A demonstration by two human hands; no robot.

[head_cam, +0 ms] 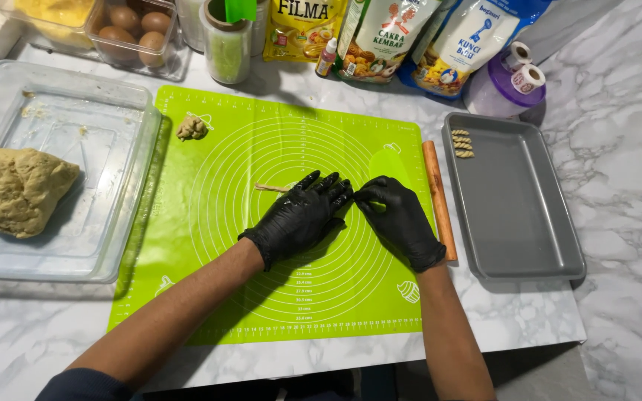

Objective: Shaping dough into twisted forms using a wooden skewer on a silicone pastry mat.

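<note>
Both hands wear black gloves over a bright green silicone mat [217, 223]. My left hand [300, 215] lies flat with fingers spread on a thin rope of dough [269, 188], whose end sticks out to the left. My right hand [397, 217] is closed on a small green tool [377, 206] held close to the left fingertips. A small lump of dough [192, 128] rests at the mat's upper left.
A clear plastic tub [105, 148] at left holds a large dough mass [15, 190]. A wooden rolling pin [438, 197] lies along the mat's right edge. The grey baking tray [518, 215] holds several small dough pieces [461, 143]. Eggs, packets and jars line the back.
</note>
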